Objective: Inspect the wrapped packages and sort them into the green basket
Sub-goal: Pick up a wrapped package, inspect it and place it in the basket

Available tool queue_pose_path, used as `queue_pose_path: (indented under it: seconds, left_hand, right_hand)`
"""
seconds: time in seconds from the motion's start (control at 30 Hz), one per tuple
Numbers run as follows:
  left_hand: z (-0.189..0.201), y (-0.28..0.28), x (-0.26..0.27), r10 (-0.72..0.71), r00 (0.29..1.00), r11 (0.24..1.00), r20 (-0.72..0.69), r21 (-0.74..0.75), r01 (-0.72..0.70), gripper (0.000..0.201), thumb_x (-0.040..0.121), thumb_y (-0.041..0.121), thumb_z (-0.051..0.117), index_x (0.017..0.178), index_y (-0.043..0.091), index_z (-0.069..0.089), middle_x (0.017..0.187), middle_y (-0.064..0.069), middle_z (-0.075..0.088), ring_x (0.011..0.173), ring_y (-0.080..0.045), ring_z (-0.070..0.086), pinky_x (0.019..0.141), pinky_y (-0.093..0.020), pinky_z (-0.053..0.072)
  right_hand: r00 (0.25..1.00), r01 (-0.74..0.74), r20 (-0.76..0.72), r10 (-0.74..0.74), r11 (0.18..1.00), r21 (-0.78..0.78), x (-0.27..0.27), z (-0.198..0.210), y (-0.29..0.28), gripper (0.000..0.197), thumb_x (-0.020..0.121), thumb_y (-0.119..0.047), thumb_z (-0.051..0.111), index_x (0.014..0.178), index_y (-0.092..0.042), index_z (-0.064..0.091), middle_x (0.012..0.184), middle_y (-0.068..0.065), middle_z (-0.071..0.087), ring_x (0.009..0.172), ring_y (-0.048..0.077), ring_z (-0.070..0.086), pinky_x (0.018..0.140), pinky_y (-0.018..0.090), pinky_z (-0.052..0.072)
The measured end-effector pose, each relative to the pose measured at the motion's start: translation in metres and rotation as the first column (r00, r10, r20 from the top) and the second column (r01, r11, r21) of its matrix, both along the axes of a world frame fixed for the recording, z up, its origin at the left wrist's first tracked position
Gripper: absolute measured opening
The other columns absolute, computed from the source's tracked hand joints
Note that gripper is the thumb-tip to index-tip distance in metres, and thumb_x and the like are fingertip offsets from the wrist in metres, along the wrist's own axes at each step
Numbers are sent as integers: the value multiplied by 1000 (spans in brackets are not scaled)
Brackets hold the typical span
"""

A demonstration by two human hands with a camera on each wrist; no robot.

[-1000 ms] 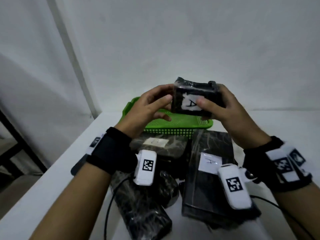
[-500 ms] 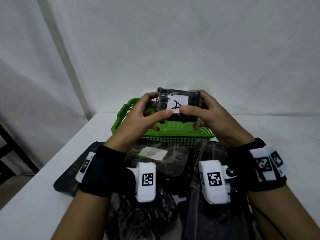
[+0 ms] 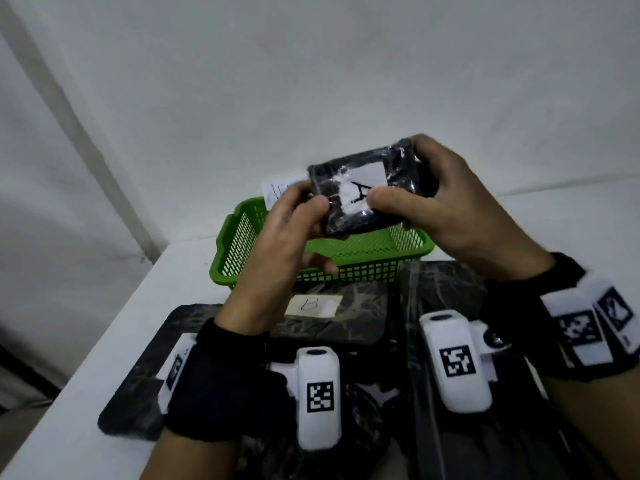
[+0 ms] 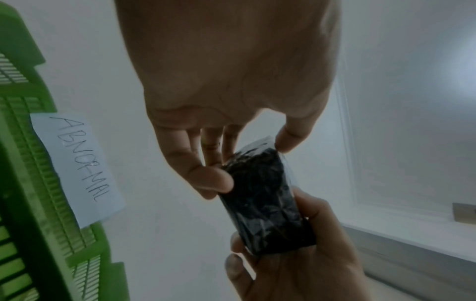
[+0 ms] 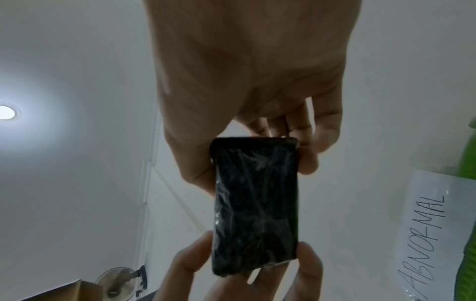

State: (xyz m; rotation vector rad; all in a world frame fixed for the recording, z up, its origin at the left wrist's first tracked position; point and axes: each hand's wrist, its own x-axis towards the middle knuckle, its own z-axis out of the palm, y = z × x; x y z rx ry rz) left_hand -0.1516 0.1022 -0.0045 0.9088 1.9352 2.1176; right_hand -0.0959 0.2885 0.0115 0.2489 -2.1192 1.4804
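Observation:
Both hands hold up a small black package [image 3: 363, 188] wrapped in clear film, its white label marked "A" facing me, above the green basket [image 3: 242, 244]. My left hand [image 3: 298, 216] pinches its left end and my right hand [image 3: 426, 199] grips its right end, thumb on the label. The left wrist view shows the package [image 4: 262, 203] end-on between both hands' fingers. In the right wrist view the package [image 5: 255, 205] is held the same way. A paper tag reading "ABNORMAL" [image 4: 77, 165] hangs on the basket's far rim. The basket shows no package inside.
Several dark wrapped packages lie on the white table [image 3: 104, 348] in front of the basket; one [image 3: 332, 317] carries a label "B" [image 3: 311, 304]. A larger flat one [image 3: 446, 289] lies to the right. A white wall stands close behind the basket.
The package has come lower and nearer the basket, then tilted so its right end is higher. My left hand went from touching it to pinching its left end.

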Motion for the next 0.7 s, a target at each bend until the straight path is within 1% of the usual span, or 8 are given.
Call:
queue_pose_path:
  seconds: [0.03, 0.07, 0.17, 0.23, 0.3, 0.4, 0.57, 0.7]
  left_hand:
    - [2, -4, 1, -17, 1000, 1000, 9, 4, 17, 38, 89, 36, 48, 123, 20, 58, 113, 4, 70, 88, -9, 68, 47, -26, 51]
    - [4, -8, 1, -11, 1000, 1000, 7, 5, 11, 36, 90, 38, 47, 121, 21, 57, 113, 6, 70, 88, -8, 69, 47, -28, 52]
    - [6, -17, 2, 58, 998, 998, -12, -1, -58, 31, 98, 46, 50, 117, 22, 56, 114, 6, 67, 94, -11, 71, 56, -31, 56]
    - [6, -18, -2, 116, 992, 993, -45, 43, -115, 22, 96, 38, 59, 110, 22, 54, 109, 3, 64, 94, -11, 70, 58, -32, 57]
    - [2, -16, -4, 129, 989, 991, -74, 38, -126, 26, 87, 30, 64, 109, 22, 52, 107, 2, 61, 89, -7, 69, 60, -34, 58]
    - [-3, -10, -2, 78, 991, 997, -113, -9, -79, 30, 83, 18, 63, 109, 21, 48, 109, -1, 61, 86, -9, 69, 64, -33, 58]
    - [-2, -2, 3, 31, 974, 998, -226, -50, -44, 34, 79, 8, 63, 106, 23, 48, 111, -3, 57, 86, -12, 64, 71, -24, 51]
    - [1, -2, 4, 47, 973, 999, -224, -6, -49, 39, 86, 9, 65, 119, 19, 47, 107, -1, 62, 80, -5, 66, 69, -19, 51]
  right_hand:
    - [999, -29, 23, 29, 999, -25, 2, -1, -3, 40, 81, -36, 76, 112, -20, 58, 95, -7, 71, 89, 9, 71, 72, 26, 54]
    - [997, -61, 45, 62, 998, -25, 2, 0, -5, 42, 82, -33, 76, 118, -19, 57, 101, -6, 70, 93, 9, 70, 74, 26, 55]
    - [988, -116, 106, 111, 993, 38, 1, -4, -7, 62, 82, -35, 81, 137, -31, 52, 124, -3, 65, 108, 18, 69, 83, 40, 61]
    - [979, -155, 140, 146, 986, 57, 1, -5, -9, 74, 79, -39, 82, 144, -39, 46, 136, -5, 59, 113, 19, 69, 85, 45, 62]
    - [960, -208, 198, 197, 977, 37, 2, -4, -11, 77, 79, -45, 81, 146, -44, 42, 140, -12, 56, 114, 12, 68, 84, 40, 62]
    - [943, -221, 245, 225, 974, -44, 3, -4, -10, 64, 81, -48, 71, 140, -42, 47, 136, -13, 60, 108, 7, 70, 81, 32, 59]
    - [962, -108, 235, 136, 986, -130, -1, -7, -7, 39, 90, -23, 73, 126, -26, 57, 114, -4, 68, 91, 12, 74, 78, 39, 64]
    - [984, -110, 127, 126, 986, -123, 0, -4, -10, 41, 88, -6, 73, 124, -19, 58, 109, 7, 70, 83, 12, 72, 70, 29, 62]
